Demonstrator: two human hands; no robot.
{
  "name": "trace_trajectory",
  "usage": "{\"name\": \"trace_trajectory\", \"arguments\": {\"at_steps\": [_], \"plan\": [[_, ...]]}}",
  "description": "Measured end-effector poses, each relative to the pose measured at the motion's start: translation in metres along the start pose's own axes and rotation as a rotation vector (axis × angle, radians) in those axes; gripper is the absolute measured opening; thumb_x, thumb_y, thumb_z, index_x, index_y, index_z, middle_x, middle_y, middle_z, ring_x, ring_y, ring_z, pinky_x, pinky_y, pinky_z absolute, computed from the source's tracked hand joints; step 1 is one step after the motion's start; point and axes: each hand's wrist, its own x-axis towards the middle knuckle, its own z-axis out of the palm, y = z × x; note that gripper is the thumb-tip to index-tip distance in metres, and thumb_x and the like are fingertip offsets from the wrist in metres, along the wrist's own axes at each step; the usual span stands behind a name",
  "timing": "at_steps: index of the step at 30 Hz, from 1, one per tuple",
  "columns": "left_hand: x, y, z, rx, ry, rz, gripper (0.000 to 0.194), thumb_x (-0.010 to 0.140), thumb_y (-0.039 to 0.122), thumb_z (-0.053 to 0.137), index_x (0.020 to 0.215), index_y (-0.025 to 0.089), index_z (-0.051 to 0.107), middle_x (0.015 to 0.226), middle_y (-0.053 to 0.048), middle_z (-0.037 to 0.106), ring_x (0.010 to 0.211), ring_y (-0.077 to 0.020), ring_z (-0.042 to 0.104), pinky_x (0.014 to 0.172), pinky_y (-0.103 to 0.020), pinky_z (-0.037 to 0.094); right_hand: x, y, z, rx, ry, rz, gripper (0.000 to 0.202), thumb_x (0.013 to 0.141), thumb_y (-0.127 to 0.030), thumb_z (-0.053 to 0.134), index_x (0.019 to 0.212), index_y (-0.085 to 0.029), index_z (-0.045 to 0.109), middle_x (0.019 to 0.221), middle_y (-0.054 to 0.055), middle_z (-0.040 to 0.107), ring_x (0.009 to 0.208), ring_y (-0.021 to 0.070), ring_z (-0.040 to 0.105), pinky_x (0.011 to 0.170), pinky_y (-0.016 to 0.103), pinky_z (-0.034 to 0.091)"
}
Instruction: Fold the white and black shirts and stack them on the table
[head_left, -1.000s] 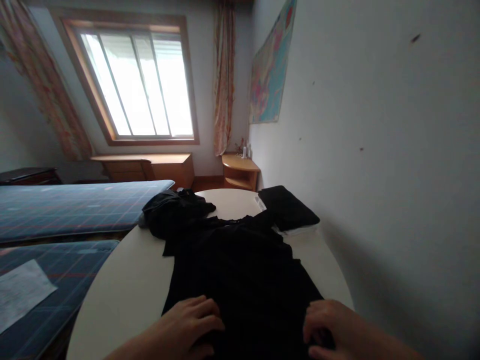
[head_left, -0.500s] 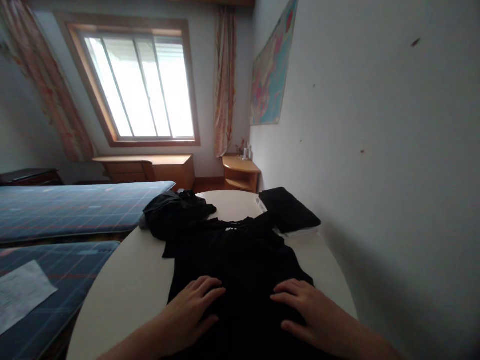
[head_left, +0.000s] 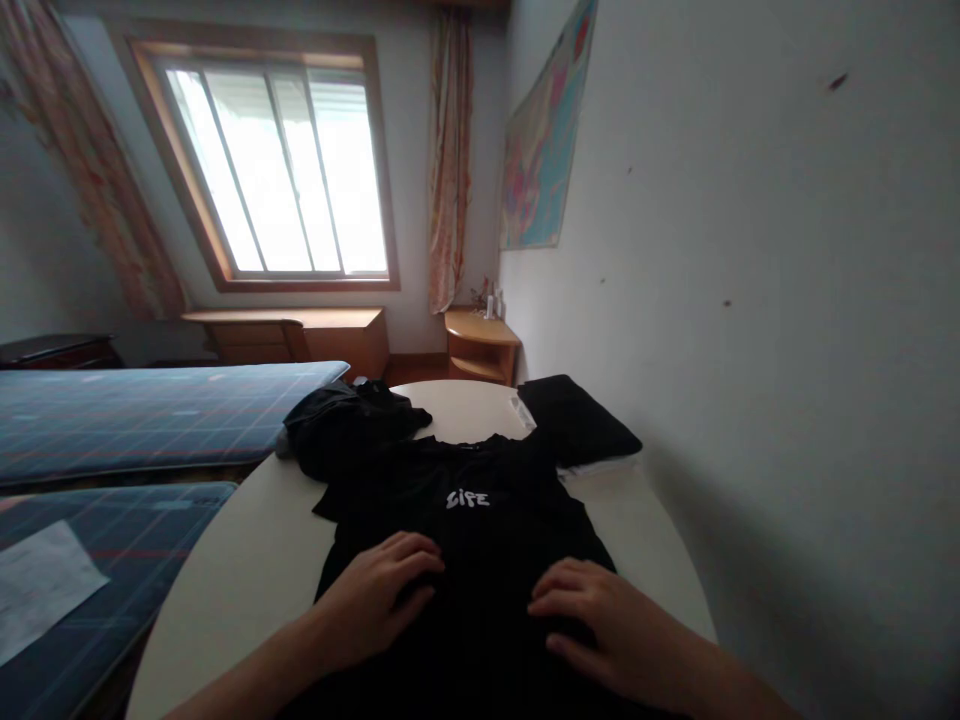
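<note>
A black T-shirt [head_left: 472, 560] with white lettering on its chest lies spread over the round table, its neckline at the far end. My left hand [head_left: 394, 590] rests on the shirt's left part, fingers stretched forward and thumb apart. On the right part, my right hand [head_left: 589, 615] lies palm down with its fingers loosely bent and apart. Neither hand shows cloth pinched in it. The shirt's lower end runs out of view between my forearms.
A crumpled dark garment pile [head_left: 352, 425] sits at the table's [head_left: 217, 580] far left. Folded black cloth [head_left: 577, 420] on something white lies far right, near the wall [head_left: 787, 400]. Plaid mattresses [head_left: 150, 415] stand to the left, one bearing a paper sheet [head_left: 45, 585].
The shirt front has flattened out, and its white lettering now shows fully. My left hand has shifted slightly up and left, my right hand slightly left.
</note>
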Motion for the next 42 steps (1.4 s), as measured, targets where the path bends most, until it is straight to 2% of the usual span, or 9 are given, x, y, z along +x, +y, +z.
{"name": "trace_trajectory", "arguments": {"at_steps": [4, 7, 11, 15, 19, 23, 26, 36, 42], "plan": [[0.002, -0.034, 0.016, 0.142, 0.070, -0.122, 0.060, 0.095, 0.037, 0.054, 0.152, 0.029, 0.037, 0.164, -0.007, 0.025, 0.148, -0.0318, 0.027, 0.117, -0.052, 0.031, 0.007, 0.011, -0.004, -0.055, 0.018, 0.088, 0.062, 0.083, -0.039, 0.068, 0.143, -0.030, 0.054, 0.156, 0.008, 0.042, 0.145, 0.0318, 0.031, 0.118, 0.050, 0.027], [-0.007, -0.037, 0.017, 0.165, 0.000, -0.209, 0.060, 0.099, 0.048, 0.045, 0.154, 0.028, 0.034, 0.160, -0.007, 0.033, 0.147, -0.0300, 0.030, 0.118, -0.050, 0.032, 0.004, 0.004, -0.005, -0.034, -0.072, 0.107, 0.064, 0.076, -0.039, 0.074, 0.138, -0.030, 0.059, 0.151, 0.008, 0.048, 0.140, 0.0331, 0.038, 0.115, 0.050, 0.032], [-0.015, -0.014, -0.002, 0.179, -0.040, -0.295, 0.059, 0.099, 0.057, 0.038, 0.150, 0.027, 0.043, 0.145, -0.009, 0.055, 0.131, -0.0300, 0.053, 0.108, -0.046, 0.043, -0.003, -0.013, -0.005, 0.022, -0.128, 0.012, 0.049, 0.070, -0.036, 0.080, 0.118, -0.030, 0.073, 0.135, 0.006, 0.062, 0.125, 0.0295, 0.053, 0.106, 0.041, 0.041], [0.001, -0.002, -0.026, 0.302, -0.128, -0.453, 0.048, 0.098, 0.052, 0.040, 0.130, 0.023, 0.062, 0.108, -0.012, 0.074, 0.098, -0.0329, 0.071, 0.086, -0.047, 0.053, 0.003, -0.013, -0.004, 0.076, -0.121, -0.026, 0.030, 0.080, -0.035, 0.072, 0.109, -0.028, 0.075, 0.106, 0.003, 0.074, 0.097, 0.0197, 0.065, 0.087, 0.029, 0.047], [0.034, -0.027, -0.035, 0.390, -0.052, -0.464, 0.030, 0.099, 0.039, 0.044, 0.106, 0.022, 0.067, 0.101, -0.009, 0.072, 0.093, -0.0296, 0.070, 0.079, -0.040, 0.052, 0.030, 0.004, -0.006, -0.018, 0.030, 0.087, 0.022, 0.090, -0.030, 0.059, 0.106, -0.026, 0.073, 0.088, 0.001, 0.074, 0.079, 0.0164, 0.066, 0.073, 0.026, 0.045], [0.066, -0.064, -0.032, 0.416, 0.130, -0.485, 0.028, 0.100, 0.028, 0.043, 0.122, 0.023, 0.059, 0.125, -0.010, 0.063, 0.112, -0.0249, 0.062, 0.085, -0.034, 0.050, 0.072, 0.030, -0.014, -0.154, 0.276, 0.185, 0.021, 0.092, -0.025, 0.054, 0.105, -0.022, 0.071, 0.102, 0.005, 0.073, 0.094, 0.0194, 0.066, 0.083, 0.028, 0.045], [0.083, -0.084, -0.029, 0.438, 0.153, -0.548, 0.032, 0.100, 0.025, 0.040, 0.127, 0.021, 0.056, 0.124, -0.013, 0.064, 0.120, -0.0274, 0.057, 0.087, -0.036, 0.050, 0.104, 0.050, -0.023, -0.253, 0.394, 0.280, 0.025, 0.095, -0.021, 0.049, 0.109, -0.020, 0.069, 0.109, 0.007, 0.072, 0.103, 0.0201, 0.065, 0.089, 0.028, 0.045], [0.099, -0.115, -0.029, 0.389, 0.062, -0.632, 0.022, 0.092, 0.030, 0.051, 0.106, 0.021, 0.067, 0.115, -0.011, 0.069, 0.102, -0.0290, 0.068, 0.080, -0.036, 0.052, 0.166, 0.084, -0.030, -0.433, 0.283, 0.525, 0.033, 0.099, -0.013, 0.037, 0.114, -0.015, 0.067, 0.120, 0.015, 0.068, 0.106, 0.0234, 0.067, 0.084, 0.030, 0.048], [0.096, -0.125, -0.054, 0.348, 0.066, -0.669, 0.016, 0.089, 0.030, 0.054, 0.098, 0.026, 0.067, 0.108, -0.005, 0.072, 0.099, -0.0255, 0.069, 0.077, -0.031, 0.050, 0.180, 0.091, -0.038, -0.409, 0.297, 0.585, 0.032, 0.098, -0.019, 0.041, 0.109, -0.014, 0.071, 0.115, 0.018, 0.069, 0.106, 0.0270, 0.067, 0.086, 0.034, 0.048]]}}
